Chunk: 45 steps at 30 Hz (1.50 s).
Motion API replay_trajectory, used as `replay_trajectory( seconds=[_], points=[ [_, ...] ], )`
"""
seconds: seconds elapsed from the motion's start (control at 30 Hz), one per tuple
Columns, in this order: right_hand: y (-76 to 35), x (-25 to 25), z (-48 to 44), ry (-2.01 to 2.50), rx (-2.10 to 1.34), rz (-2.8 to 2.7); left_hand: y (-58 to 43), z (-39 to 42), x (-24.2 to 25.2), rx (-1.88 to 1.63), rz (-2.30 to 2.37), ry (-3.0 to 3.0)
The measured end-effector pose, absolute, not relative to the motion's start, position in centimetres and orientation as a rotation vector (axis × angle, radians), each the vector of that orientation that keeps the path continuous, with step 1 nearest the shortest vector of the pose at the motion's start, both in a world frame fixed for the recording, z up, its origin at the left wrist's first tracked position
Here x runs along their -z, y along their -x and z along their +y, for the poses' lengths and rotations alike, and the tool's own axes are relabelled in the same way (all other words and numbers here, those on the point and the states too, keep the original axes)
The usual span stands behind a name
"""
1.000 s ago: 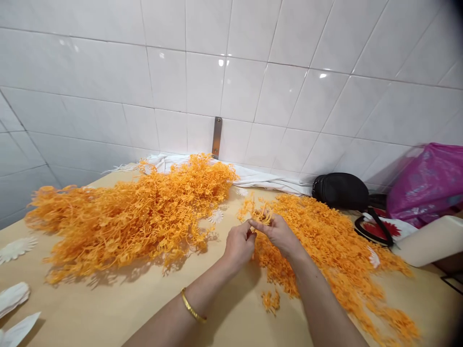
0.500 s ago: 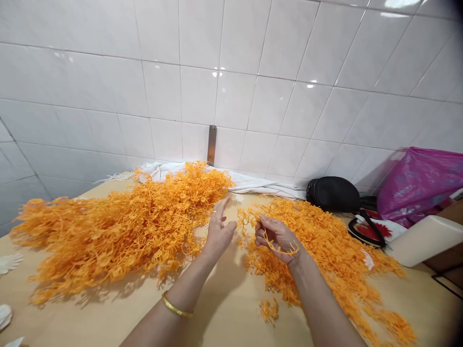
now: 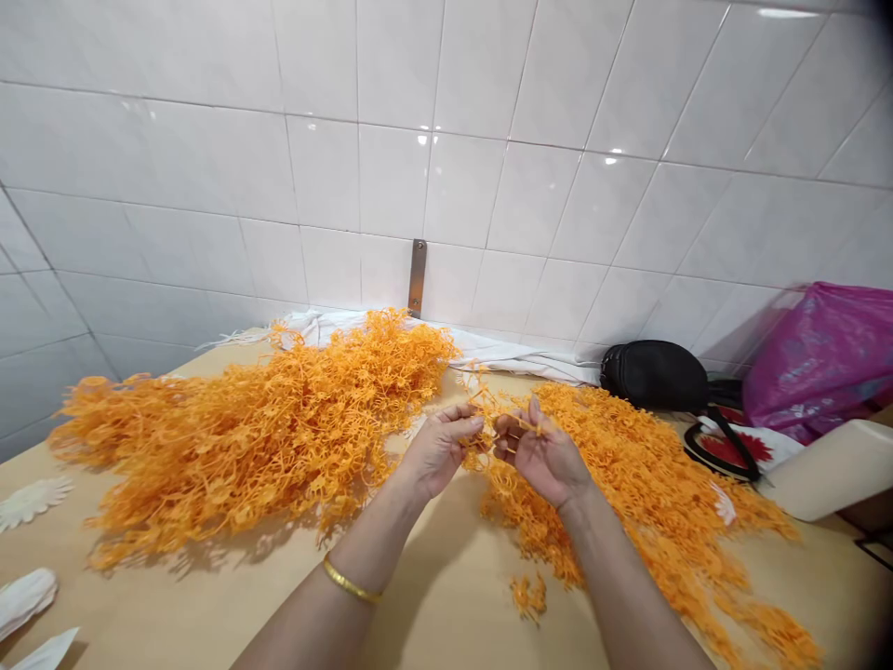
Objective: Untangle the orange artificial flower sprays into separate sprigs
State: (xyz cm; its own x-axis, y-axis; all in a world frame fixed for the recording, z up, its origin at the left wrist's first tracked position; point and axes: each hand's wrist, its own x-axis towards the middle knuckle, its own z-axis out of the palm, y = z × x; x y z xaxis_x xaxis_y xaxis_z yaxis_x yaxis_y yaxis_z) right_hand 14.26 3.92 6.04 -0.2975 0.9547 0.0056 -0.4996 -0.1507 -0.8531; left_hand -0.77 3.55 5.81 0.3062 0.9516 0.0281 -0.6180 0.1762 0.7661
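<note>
My left hand (image 3: 443, 451), with a gold bangle on the wrist, pinches an orange sprig (image 3: 480, 437) of thin branching strands between thumb and fingers. Just to its right, my right hand (image 3: 551, 465) has its fingers curled, and a strand of the sprig runs across them. Where exactly the right fingers grip is partly hidden. A large heap of orange sprigs (image 3: 272, 447) lies left of my hands. Another orange heap (image 3: 620, 465) spreads under and beyond my right hand and forearm. One small loose orange piece (image 3: 528, 596) lies near the right forearm.
Along the tiled wall (image 3: 391, 177) runs a white cloth (image 3: 509, 352). At the right are a black pouch (image 3: 654, 374), a purple plastic bag (image 3: 816, 358) and a cream container (image 3: 830, 470). White petal-like pieces (image 3: 34, 502) lie on the table's left side.
My left hand has moved from open to pinching the orange sprig beside my right hand. The strand that hung below the right hand now stretches across its fingers. The view has shifted slightly.
</note>
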Motion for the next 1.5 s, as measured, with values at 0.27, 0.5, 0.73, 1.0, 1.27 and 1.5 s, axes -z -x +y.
replay_trajectory(
  seconds=[0.27,0.5,0.73,1.0,1.27,1.5],
  points=[
    [-13.3,-6.5,3.5,0.699,-1.631,-0.983,0.9,3.6,-5.8,-1.057,0.490,-0.461],
    [-12.7,-6.1,3.2,0.843,-1.499,-1.088,0.8,3.7,-5.1,-1.005,0.536,-0.541],
    [-13.3,-6.4,3.3,0.789,-1.414,-1.254,1.2,3.4,-5.2,-0.868,0.323,-0.575],
    [-12.9,-6.3,3.3,0.907,-1.273,-1.295,0.4,4.0,-4.8,-1.155,0.656,-0.531],
    [-12.8,-6.2,3.2,0.995,-1.218,-1.508,0.1,3.6,-4.6,-1.286,0.732,-0.826],
    [-13.0,-5.8,3.6,0.911,-1.305,-1.285,0.0,3.4,-4.9,-1.262,0.672,-0.947]
  ],
)
